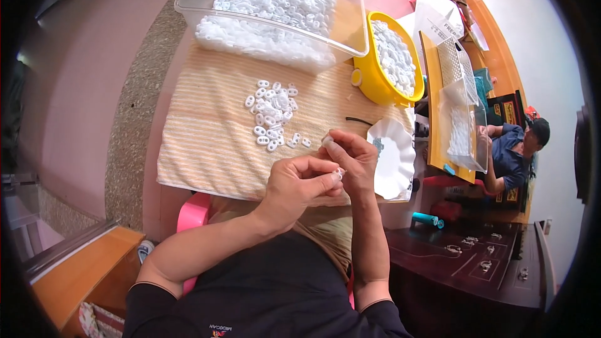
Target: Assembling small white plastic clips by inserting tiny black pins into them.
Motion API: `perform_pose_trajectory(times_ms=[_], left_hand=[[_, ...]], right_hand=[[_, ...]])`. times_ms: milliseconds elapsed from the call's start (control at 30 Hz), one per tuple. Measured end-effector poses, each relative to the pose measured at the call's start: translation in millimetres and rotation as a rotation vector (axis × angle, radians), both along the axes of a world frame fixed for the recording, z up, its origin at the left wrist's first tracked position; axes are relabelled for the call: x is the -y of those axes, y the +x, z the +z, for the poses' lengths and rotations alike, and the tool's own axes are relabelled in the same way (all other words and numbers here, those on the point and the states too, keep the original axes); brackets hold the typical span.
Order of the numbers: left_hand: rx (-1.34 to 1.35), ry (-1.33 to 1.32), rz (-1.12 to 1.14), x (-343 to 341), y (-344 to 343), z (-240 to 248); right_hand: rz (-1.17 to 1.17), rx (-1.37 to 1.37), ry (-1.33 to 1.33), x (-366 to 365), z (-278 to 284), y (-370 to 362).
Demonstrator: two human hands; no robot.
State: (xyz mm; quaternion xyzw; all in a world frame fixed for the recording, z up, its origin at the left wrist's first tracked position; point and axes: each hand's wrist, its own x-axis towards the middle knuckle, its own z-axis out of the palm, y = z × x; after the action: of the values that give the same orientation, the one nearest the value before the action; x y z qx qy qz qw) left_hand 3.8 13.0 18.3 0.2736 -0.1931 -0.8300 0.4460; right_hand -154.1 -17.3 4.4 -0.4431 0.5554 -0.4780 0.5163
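My left hand [299, 183] is closed, its thumb and forefinger pinching a small white plastic piece [339, 173]. Just to its right, my right hand [352, 158] is closed too, with a small whitish bit [328, 141] at its fingertips, mostly covered by the thumb. Beyond my hands, a loose pile of small white oval plastic pieces with two holes [275, 109] lies on the striped towel [206, 131]. Beside my right hand sits a white scalloped plate [395, 175] with tiny grey-green bits [378, 146] on it.
A clear plastic bin [269, 22] full of white pieces stands at the far side. Right of it is a yellow basin [368, 81], also filled. A thin black strip [359, 119] lies near the plate. At right, a person [510, 150] sits by another clear bin [466, 103].
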Motion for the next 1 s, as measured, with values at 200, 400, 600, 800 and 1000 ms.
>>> perform_pose_trajectory(times_ms=[200, 400, 600, 800, 1000], left_hand=[[0.047, 0.051, 0.058, 7.0, -0.6, -8.0], [0.042, 0.071, 0.072, 10.3, -0.1, -12.7], [0.051, 0.082, 0.075, 12.5, 1.1, -13.0], [0.05, 0.081, 0.083, 14.7, 1.9, -14.2], [0.056, 0.077, 0.077, 15.2, 2.6, -14.9]], right_hand=[[0.045, 0.131, -0.086, -6.4, -14.8, -17.9], [0.034, 0.14, -0.017, -11.0, -15.2, -22.7], [0.062, 0.137, -0.018, -13.8, -14.0, -24.1], [0.062, 0.142, 0.005, -14.8, -15.0, -24.7], [0.088, 0.189, 0.013, -14.1, -13.1, -23.2]])
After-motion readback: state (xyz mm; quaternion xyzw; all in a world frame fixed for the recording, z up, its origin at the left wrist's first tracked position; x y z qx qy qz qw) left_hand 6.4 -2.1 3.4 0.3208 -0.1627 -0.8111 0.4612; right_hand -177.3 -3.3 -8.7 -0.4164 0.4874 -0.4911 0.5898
